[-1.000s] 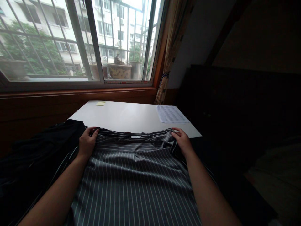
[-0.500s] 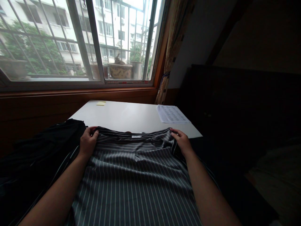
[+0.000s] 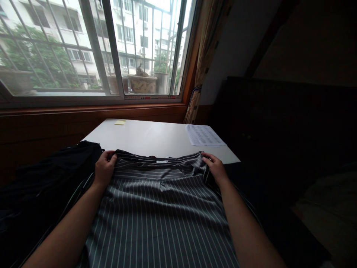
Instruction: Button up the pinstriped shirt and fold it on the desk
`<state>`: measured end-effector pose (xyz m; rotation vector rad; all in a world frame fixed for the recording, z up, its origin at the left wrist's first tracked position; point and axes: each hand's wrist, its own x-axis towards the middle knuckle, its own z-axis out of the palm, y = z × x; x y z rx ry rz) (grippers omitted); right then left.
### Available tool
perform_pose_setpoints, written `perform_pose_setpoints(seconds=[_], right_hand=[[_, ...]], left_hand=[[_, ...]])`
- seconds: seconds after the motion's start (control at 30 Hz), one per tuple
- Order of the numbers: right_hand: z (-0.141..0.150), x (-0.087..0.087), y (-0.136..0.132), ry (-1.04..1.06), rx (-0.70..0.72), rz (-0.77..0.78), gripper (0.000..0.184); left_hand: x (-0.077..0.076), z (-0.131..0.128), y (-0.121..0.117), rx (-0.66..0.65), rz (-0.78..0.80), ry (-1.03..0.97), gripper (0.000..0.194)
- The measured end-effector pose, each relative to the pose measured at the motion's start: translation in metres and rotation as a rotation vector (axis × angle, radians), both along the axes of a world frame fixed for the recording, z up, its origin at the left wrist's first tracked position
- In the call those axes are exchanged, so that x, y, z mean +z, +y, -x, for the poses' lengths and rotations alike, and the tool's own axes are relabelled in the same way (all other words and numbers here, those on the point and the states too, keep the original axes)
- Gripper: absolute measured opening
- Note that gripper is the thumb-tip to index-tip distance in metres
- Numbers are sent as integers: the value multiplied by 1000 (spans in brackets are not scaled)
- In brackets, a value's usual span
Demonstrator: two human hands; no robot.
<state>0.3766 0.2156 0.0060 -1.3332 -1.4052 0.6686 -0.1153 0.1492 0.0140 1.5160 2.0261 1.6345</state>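
A dark grey shirt (image 3: 164, 216) with thin white stripes is spread out in front of me, creased across its upper part. Its far edge is a darker striped band with a small white label (image 3: 162, 161) near the middle. My left hand (image 3: 105, 167) pinches the left end of that edge between thumb and fingers. At the opposite end, my right hand (image 3: 214, 166) grips the cloth the same way, so the edge hangs in a slight sag between them. The shirt's near end runs out of view at the bottom.
Beyond the shirt lies a white tabletop (image 3: 150, 136), with a yellow sticky note (image 3: 119, 122) and printed sheets (image 3: 205, 135) on it. Dark cloth (image 3: 55, 171) is heaped on the left. A barred window (image 3: 92, 52) and a tied curtain (image 3: 199, 82) stand behind; the right side is very dark.
Hardly anything differs. The right hand and the shirt's far edge have shifted very slightly to the left; both hands keep their hold.
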Motion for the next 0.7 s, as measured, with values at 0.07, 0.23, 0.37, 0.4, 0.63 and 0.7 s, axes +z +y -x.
perform_pose_setpoints(seconds=[0.07, 0.23, 0.37, 0.4, 0.63, 0.7], right_hand=[[0, 0, 0, 0, -2, -2, 34], [1, 2, -2, 4, -1, -8, 34], [1, 3, -2, 7, 4, -15, 35], [2, 3, -2, 7, 5, -14, 35], [4, 5, -4, -5, 26, -25, 43], [6, 7, -6, -10, 42, -41, 47]], left_hand=[[0, 0, -1, 0, 5, -1, 33], [3, -2, -3, 2, 22, 5, 31], [5, -2, -3, 0, 21, 21, 31], [5, -2, -3, -3, 19, 24, 31], [-1, 3, 0, 12, -19, 27, 31], [-3, 5, 2, 26, -30, 16, 32]])
